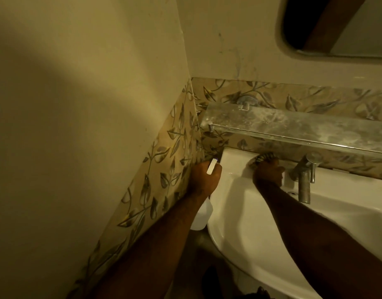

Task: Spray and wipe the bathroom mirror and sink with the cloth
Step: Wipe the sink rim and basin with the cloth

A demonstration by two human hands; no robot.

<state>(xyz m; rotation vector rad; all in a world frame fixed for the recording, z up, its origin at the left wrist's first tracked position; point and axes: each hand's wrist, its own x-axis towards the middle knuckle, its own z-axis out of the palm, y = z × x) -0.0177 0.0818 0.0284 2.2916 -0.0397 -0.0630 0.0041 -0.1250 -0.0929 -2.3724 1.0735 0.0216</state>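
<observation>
Fingers of the right hand (269, 172) are curled tight over a striped cloth (262, 159), pressing it down on the back ledge of the white sink (246, 212), right of centre in the frame. Only a bunched edge of the cloth peeks out beyond the knuckles, up against the leaf-patterned tile strip (272, 91) behind the basin. Just to the right of that hand stands the metal faucet (304, 180), close by but not touching as far as I can see.

Over on the left hand (204, 180), near the middle of the frame, the grip is closed around the neck of a white spray bottle (202, 216). Its pale trigger (211, 167) sticks up above the hand, and the body of the bottle hangs below the wrist, beside the sink's left rim. That hand sits in the corner where the patterned tiles of the side wall meet the basin.

Above the sink, running toward the right edge of the frame, a glass shelf (293, 124) juts out from the tiles, its surface cloudy with white streaks and spots. Up in the upper right corner, the rounded lower edge of the mirror (319, 24) shows, dark inside with a brown diagonal shape reflected. Both bare forearms reach up from the bottom of the frame. Plain cream wall (77, 104) fills the left half, with a soft band of light across it.
</observation>
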